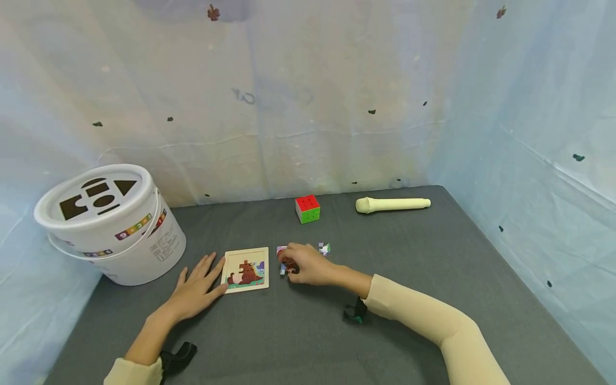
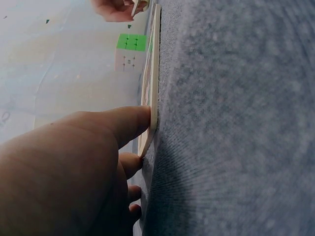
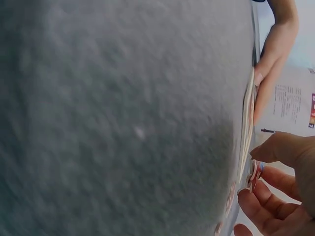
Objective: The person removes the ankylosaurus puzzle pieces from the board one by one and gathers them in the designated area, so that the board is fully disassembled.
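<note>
A wooden jigsaw puzzle tray (image 1: 236, 259) lies at the middle left, partly filled with a brown animal picture (image 1: 249, 273). My left hand (image 1: 194, 291) rests flat beside it with spread fingers. In the left wrist view, its thumb (image 2: 133, 123) touches the tray's edge. Right of the tray, my right hand (image 1: 308, 265) pinches a jigsaw piece (image 3: 254, 175) between thumb and fingers, tilted up on edge. Loose pieces lie around that hand: a purple and white one (image 1: 324, 248) behind it, and others partly hidden under its fingers.
A white lidded bucket (image 1: 163, 248) with shape holes stands at the left, close to the left hand. Toward the back are a red and green puzzle cube (image 1: 308, 208) and a cream toy microphone (image 1: 394, 204). Pale sheeting (image 1: 298, 107) rises behind the grey table.
</note>
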`<action>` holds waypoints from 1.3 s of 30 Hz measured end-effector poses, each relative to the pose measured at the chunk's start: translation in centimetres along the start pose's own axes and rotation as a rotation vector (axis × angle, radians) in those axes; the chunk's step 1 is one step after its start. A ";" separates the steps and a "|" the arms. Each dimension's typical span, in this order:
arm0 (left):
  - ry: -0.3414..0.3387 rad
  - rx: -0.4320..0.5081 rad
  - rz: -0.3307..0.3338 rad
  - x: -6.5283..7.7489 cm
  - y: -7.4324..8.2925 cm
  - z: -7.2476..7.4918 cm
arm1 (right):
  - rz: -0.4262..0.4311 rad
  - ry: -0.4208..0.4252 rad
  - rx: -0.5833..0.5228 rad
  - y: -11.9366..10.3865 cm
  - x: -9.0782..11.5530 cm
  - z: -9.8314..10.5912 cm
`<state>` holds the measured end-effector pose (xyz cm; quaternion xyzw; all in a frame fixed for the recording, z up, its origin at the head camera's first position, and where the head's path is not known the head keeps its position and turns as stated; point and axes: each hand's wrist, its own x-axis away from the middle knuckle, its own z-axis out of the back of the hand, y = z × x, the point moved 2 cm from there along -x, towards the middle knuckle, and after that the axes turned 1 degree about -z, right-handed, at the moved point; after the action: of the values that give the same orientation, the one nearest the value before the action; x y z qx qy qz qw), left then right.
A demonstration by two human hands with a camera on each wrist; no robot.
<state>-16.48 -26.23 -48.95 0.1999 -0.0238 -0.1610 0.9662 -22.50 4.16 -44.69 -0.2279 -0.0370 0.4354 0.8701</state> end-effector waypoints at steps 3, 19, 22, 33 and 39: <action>-0.011 -0.002 0.008 0.0 0.1 0.1 | 0.002 0.010 0.032 -0.2 0.1 -0.4; -0.002 -0.001 -0.012 0.0 -0.4 -0.2 | 0.007 -0.015 0.059 -0.1 -0.4 -1.2; -0.006 -0.005 -0.010 -0.1 -0.7 -0.4 | 0.004 -0.019 0.066 -0.1 -0.4 -1.3; -0.015 -0.002 -0.003 -0.1 -0.6 -0.3 | 0.042 -0.029 0.121 0.0 -0.4 -1.4; 0.026 0.011 -0.035 0.2 -0.4 -0.2 | 0.079 -0.016 0.119 -0.1 -0.3 -1.4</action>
<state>-16.43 -26.56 -49.25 0.2074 -0.0086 -0.1753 0.9624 -22.22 3.38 -45.83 -0.1735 -0.0092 0.4725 0.8640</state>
